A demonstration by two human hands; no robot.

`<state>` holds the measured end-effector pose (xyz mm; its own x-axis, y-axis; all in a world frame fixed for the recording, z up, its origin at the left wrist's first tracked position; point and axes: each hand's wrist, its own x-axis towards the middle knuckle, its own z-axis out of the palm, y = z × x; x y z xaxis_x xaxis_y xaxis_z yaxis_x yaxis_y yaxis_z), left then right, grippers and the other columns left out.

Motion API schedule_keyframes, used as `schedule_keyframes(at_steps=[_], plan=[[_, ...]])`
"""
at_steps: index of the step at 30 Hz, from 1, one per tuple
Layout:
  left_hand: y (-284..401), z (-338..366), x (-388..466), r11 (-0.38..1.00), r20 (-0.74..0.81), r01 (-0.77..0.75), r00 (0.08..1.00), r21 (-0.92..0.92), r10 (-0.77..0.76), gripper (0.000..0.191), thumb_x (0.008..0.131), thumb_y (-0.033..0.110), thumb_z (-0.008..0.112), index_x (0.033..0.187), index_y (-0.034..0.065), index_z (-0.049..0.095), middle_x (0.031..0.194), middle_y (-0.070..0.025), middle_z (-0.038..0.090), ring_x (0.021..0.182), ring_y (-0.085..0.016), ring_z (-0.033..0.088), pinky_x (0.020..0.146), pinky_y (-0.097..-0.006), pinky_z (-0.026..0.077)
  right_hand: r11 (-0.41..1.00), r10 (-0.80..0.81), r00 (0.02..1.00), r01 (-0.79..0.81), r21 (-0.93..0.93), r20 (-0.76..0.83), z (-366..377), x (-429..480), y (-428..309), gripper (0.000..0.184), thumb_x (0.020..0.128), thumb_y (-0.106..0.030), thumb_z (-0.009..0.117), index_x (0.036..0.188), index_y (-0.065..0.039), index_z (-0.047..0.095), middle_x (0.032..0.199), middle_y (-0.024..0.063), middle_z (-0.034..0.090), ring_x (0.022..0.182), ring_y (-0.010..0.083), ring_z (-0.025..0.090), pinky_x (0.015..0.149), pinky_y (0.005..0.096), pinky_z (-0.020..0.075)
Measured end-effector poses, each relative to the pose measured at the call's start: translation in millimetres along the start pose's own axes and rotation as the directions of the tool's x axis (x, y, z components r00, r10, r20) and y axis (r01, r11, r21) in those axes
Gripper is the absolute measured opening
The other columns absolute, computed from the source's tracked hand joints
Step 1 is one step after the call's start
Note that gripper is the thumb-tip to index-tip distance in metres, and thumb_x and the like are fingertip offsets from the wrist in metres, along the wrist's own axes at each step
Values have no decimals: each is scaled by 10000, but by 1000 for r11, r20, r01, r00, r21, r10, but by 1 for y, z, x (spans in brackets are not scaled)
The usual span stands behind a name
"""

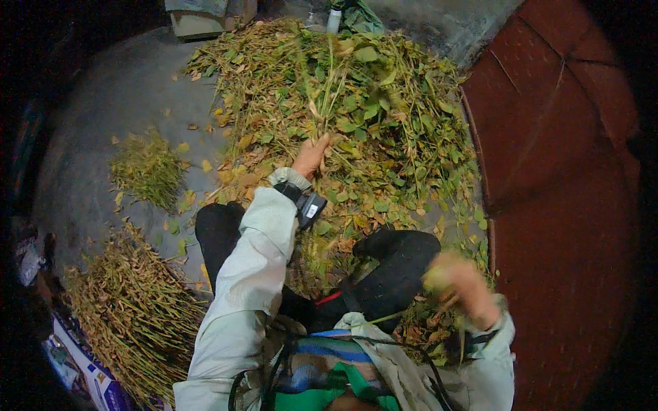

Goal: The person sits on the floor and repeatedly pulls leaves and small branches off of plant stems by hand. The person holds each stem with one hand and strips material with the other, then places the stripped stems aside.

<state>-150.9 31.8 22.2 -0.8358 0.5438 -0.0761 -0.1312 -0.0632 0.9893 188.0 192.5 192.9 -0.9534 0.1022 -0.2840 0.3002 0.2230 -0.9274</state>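
My left hand (312, 155) grips a small bunch of plant stems (325, 100), which look like soybean, with leaves and pods pointing away from me. It is held over a broad heap of cut plants and loose leaves (262, 108). Low on the right, my right hand (465, 290) is blurred by motion; yellow-green leaves show at its fingers. Beneath that hand, dry leaves (437, 329) lie beside my bent leg. To my left rests a large bundle of podded stalks (133, 308), its stems laid roughly side by side.
A smaller pile of thin green stalks (146, 167) lies on the grey floor (97, 118). Along the right runs a dark red sheet-like surface (560, 205). At the far side stand a pale box (198, 23) and a bottle (334, 20). A purple-and-white printed package (95, 372) sits lower left.
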Motion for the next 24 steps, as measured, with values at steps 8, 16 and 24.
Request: schedule_keyframes(at_steps=[8, 16, 24], plan=[[12, -19, -15, 1000, 120, 20, 993, -14, -18, 376, 900, 425, 473, 845, 62, 556, 688, 29, 535, 542, -62, 449, 484, -223, 360, -72, -331, 589, -795, -603, -737, -182, -25, 87, 307, 904, -214, 418, 1147, -51, 513, 1067, 163, 580, 933, 314, 565, 770, 413, 454], [21, 21, -31, 996, 251, 50, 967, -79, -29, 380, 918, 418, 434, 952, 69, 580, 705, 36, 545, 577, -53, 466, 505, -214, 374, 691, -602, 754, 328, -644, -261, -56, 136, -17, 205, 852, -152, 547, 1000, -16, 587, 895, 124, 641, 807, 223, 617, 724, 299, 461], [26, 31, -39, 996, 349, -30, 935, -80, 56, 370, 908, 390, 473, 983, 42, 574, 732, 12, 561, 534, -54, 500, 410, -198, 388, 797, -523, 767, 285, -533, -372, 1, 270, -62, 263, 873, -251, 546, 953, -1, 561, 731, 3, 552, 581, 72, 468, 517, 224, 384]])
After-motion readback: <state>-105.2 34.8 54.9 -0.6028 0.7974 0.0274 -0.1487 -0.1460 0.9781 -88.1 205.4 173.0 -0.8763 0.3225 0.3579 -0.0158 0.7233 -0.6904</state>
